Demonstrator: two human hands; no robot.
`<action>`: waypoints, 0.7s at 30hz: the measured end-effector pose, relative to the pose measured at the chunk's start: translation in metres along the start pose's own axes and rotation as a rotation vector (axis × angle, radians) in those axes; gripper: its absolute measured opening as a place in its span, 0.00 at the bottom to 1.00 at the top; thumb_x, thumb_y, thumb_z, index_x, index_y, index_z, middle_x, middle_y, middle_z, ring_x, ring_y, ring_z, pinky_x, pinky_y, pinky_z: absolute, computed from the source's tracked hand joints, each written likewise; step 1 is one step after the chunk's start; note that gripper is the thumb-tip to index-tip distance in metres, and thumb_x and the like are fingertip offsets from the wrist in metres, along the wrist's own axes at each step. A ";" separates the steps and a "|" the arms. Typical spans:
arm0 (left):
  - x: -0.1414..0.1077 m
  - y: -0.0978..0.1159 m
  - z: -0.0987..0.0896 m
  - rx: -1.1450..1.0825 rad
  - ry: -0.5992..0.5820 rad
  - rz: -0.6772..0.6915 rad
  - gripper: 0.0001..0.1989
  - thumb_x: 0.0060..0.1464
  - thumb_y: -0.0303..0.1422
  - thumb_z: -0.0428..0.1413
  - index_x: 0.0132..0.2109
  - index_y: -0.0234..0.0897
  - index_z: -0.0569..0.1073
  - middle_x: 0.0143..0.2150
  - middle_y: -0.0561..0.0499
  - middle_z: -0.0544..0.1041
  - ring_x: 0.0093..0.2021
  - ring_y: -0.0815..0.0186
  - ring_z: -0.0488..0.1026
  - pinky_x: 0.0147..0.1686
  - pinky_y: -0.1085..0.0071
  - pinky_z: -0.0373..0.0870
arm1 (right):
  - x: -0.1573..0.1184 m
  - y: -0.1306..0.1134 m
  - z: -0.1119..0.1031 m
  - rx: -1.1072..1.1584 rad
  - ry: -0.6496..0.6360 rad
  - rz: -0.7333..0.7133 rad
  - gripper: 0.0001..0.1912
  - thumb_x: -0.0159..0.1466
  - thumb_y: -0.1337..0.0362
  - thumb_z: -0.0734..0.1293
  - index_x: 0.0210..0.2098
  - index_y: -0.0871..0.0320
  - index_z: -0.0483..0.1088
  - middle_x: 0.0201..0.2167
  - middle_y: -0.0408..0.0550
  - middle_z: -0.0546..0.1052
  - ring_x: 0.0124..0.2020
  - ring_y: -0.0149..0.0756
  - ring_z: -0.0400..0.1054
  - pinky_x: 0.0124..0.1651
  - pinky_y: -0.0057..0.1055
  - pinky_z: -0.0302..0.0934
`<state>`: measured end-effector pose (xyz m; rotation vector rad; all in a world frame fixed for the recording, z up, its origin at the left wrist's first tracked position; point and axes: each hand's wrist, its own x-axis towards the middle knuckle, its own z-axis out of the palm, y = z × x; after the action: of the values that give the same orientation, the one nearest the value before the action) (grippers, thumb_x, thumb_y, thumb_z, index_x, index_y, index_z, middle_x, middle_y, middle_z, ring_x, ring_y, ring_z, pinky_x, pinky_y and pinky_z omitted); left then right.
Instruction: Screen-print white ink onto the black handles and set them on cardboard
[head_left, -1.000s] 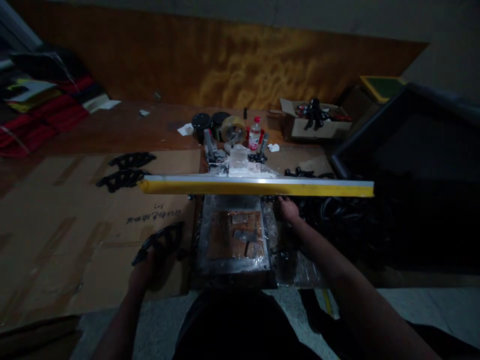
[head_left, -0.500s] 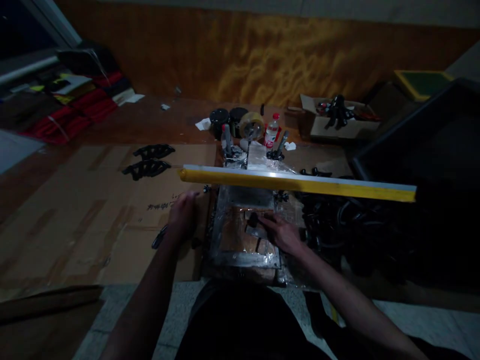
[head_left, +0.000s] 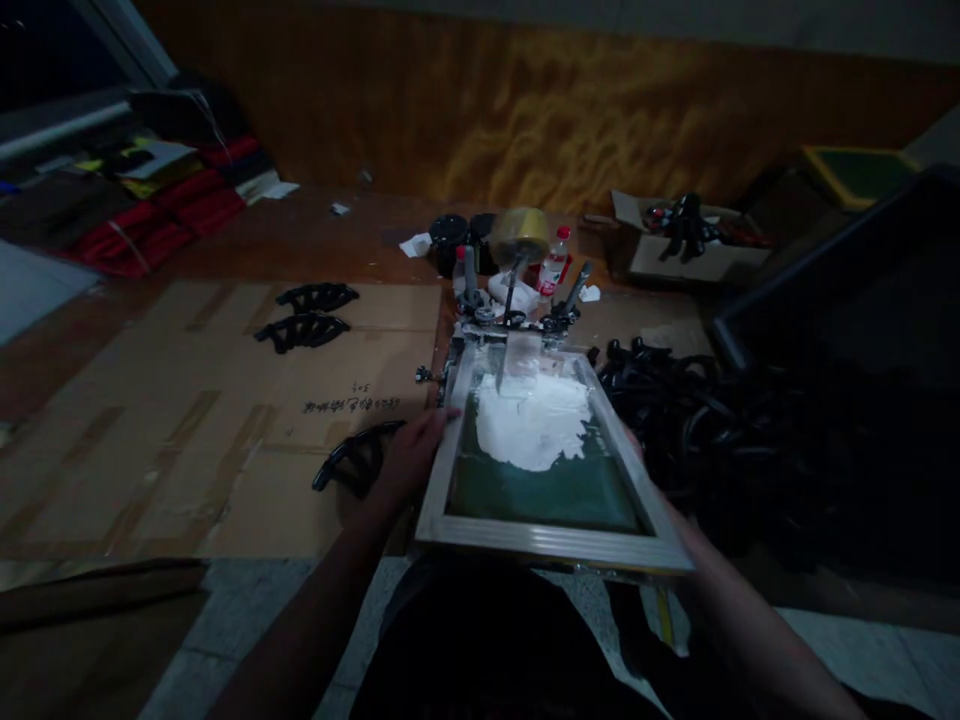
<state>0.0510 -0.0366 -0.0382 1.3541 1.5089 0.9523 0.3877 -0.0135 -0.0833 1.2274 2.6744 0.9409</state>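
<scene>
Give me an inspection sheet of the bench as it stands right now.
Surface: cardboard sheet over a wooden bench.
Job's things: metal screen frame, tilted up toward the person, clamped at its far end; white ink on green mesh.
Clutter: black moulded parts heaped to the right; tape roll; plastic bottle.
Hands: left hand on the frame's left edge; right hand at its near right edge.
Cables: nothing seen.
Surroundings: cardboard box; wooden wall.
</scene>
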 end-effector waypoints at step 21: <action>-0.001 -0.093 0.036 0.090 -0.097 -0.156 0.29 0.61 0.40 0.50 0.66 0.32 0.64 0.50 0.41 0.79 0.45 0.58 0.78 0.49 0.62 0.73 | 0.057 -0.041 -0.049 0.889 -0.368 -0.164 0.13 0.58 0.74 0.65 0.41 0.57 0.74 0.40 0.48 0.78 0.43 0.38 0.70 0.42 0.29 0.60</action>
<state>0.0549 -0.0483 -0.1378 1.3052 1.5742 0.7188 0.3074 -0.0185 -0.0545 1.0716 2.8390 -0.5326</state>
